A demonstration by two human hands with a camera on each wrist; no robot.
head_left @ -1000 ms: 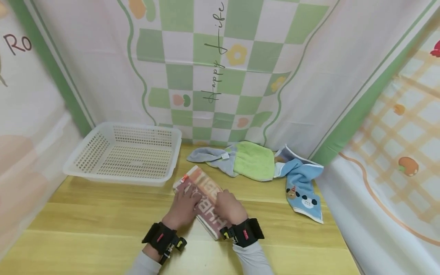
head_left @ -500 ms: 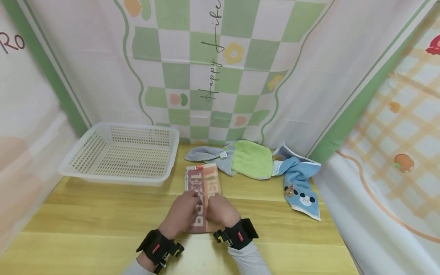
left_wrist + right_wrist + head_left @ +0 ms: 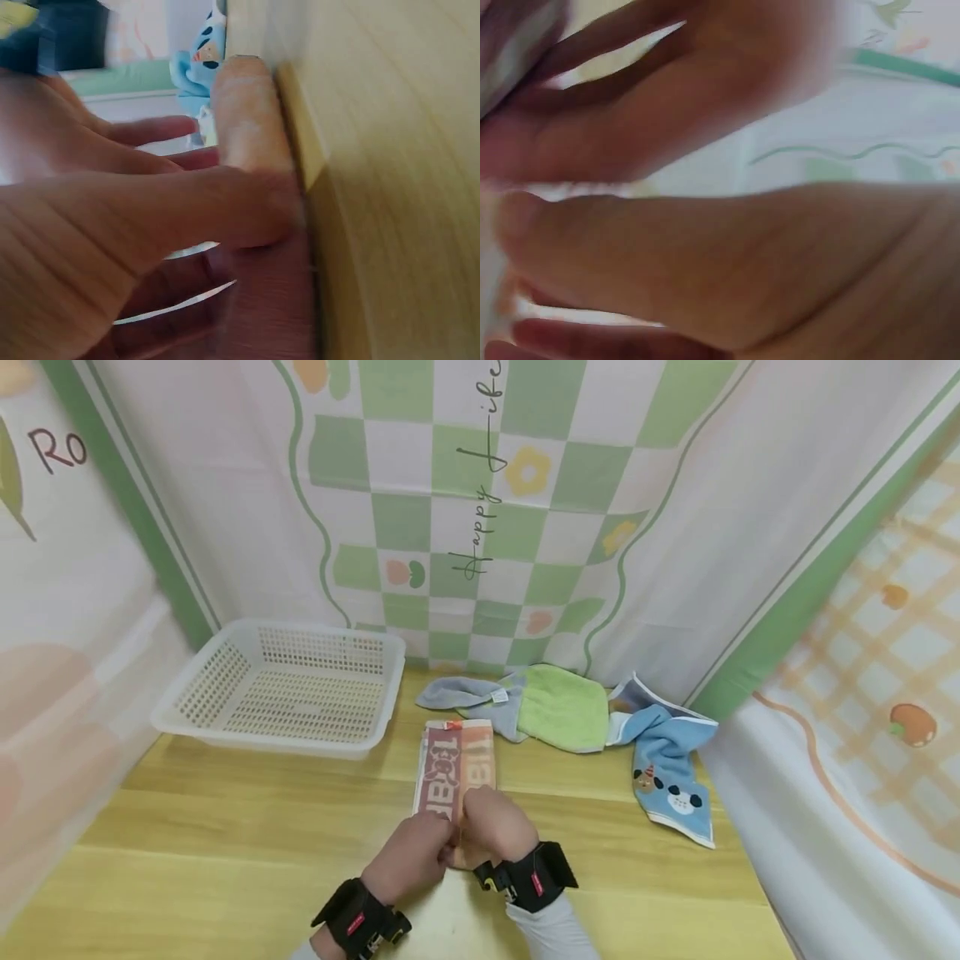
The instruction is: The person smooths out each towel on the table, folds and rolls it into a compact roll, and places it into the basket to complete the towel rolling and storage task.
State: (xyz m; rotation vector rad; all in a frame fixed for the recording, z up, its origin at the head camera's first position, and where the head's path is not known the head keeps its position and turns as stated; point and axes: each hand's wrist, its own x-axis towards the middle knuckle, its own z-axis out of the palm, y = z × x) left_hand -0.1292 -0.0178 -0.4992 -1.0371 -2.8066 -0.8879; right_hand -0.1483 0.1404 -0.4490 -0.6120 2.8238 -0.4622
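A folded towel (image 3: 441, 768) with maroon and orange bands and pale lettering lies lengthwise on the table. My left hand (image 3: 408, 856) grips its near end, and in the left wrist view the thumb (image 3: 247, 210) lies along the folded edge (image 3: 251, 127) with the fingers over the top. Close beside it, my right hand (image 3: 501, 822) pinches the towel's near right side. The right wrist view is blurred and shows the right thumb (image 3: 592, 240) at the cloth, below the left hand. Both hands cover the towel's near part.
A white perforated basket (image 3: 277, 743) stands at the back left. A green and grey cloth (image 3: 566, 708) lies along the back of the wooden table (image 3: 247, 852). Touching it on the right is a crumpled blue towel (image 3: 667, 768) with animal faces. Printed curtains (image 3: 405, 460) enclose the table.
The folded towel has turned from a slant to nearly straight. Both hands have come together at its near end, the left hand sliding down toward me.
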